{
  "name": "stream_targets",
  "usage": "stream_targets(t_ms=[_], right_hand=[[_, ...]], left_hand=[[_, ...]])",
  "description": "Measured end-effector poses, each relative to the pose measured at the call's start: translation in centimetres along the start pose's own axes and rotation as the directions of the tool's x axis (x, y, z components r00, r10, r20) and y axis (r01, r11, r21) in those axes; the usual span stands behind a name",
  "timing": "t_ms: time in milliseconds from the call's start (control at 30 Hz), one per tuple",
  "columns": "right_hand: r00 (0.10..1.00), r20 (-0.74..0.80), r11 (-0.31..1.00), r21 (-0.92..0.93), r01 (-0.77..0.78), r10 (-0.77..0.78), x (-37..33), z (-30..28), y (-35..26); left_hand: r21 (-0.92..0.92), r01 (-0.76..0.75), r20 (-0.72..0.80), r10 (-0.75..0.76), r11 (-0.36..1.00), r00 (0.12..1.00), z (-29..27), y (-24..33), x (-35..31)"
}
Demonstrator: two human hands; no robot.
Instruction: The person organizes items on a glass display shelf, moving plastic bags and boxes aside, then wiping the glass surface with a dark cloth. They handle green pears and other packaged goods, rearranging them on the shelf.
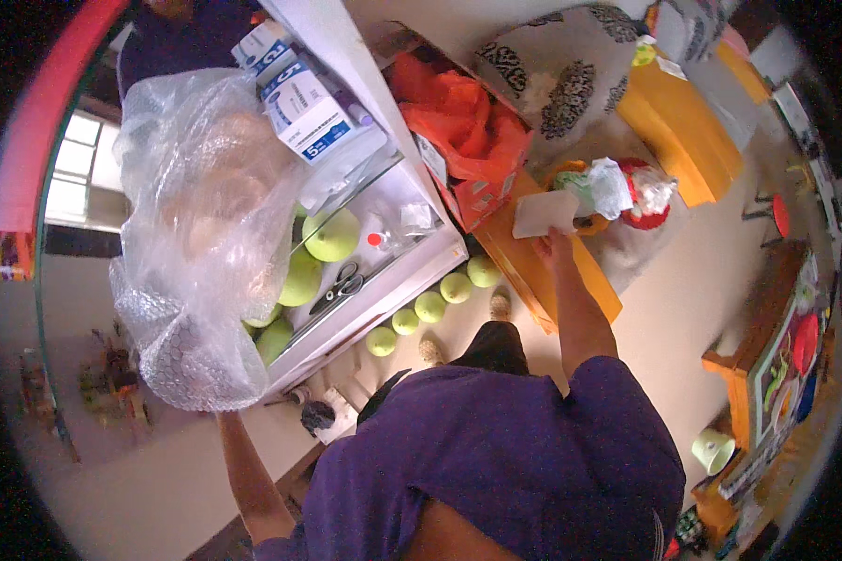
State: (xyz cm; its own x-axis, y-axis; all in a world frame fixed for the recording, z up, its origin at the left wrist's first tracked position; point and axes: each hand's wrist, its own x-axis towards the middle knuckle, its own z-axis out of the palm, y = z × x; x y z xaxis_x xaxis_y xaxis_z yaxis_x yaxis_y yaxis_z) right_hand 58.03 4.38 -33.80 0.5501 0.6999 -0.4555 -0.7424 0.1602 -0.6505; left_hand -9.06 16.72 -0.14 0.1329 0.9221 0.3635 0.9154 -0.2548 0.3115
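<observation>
My right hand pinches the near edge of a pale, flat rectangular piece, held over an orange wooden bench. My left forearm reaches up to the lower end of a large sheet of clear bubble wrap. That hand's fingers are hidden behind the wrap. Something round and tan shows blurred through the plastic. Beside the wrap, large green round fruits rest in a white-edged glass case, with black-handled scissors next to them.
White-and-blue boxes are stacked on the glass case. A carton holds red plastic bags. More green fruits line the floor along the case. Bags and a red-rimmed container sit past the bench; a pale green bin stands right.
</observation>
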Motion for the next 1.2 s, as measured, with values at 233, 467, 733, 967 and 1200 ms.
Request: stream_targets(t_ms=[233, 467, 733, 967, 1200], right_hand=[[0.857, -0.401, 0.913, -0.103, -0.394, 0.324, 2.2, -5.8, 3.6], [0.827, 0.022, 0.571, -0.734, -0.369, 0.562, -4.8, -0.4, 4.7], [0.181, 0.685, 0.66, -0.729, 0.184, 0.706, -27.0, 37.6, 15.1], [0.285, 0.744, 0.75, -0.411, -0.518, 0.604, -35.4, 47.1, 22.2], [0.209, 0.623, 0.654, -0.685, -0.32, 0.754, -35.0, 36.8, 16.1]], left_hand=[[-0.027, 0.034, -0.014, -0.035, 0.999, 0.999, -0.1, 1.0, -0.4], [-0.368, 0.111, -0.075, -0.148, 0.923, 0.986, 0.5, 0.3, -0.1], [-0.141, -0.091, -0.025, 0.089, 0.986, 0.996, -4.3, 0.1, 0.6], [-0.139, -0.198, 0.072, 0.21, 0.97, 0.975, -6.1, 0.0, -4.2], [-0.497, 0.348, 0.476, -0.085, 0.795, 0.875, 0.8, 4.5, -13.4]])
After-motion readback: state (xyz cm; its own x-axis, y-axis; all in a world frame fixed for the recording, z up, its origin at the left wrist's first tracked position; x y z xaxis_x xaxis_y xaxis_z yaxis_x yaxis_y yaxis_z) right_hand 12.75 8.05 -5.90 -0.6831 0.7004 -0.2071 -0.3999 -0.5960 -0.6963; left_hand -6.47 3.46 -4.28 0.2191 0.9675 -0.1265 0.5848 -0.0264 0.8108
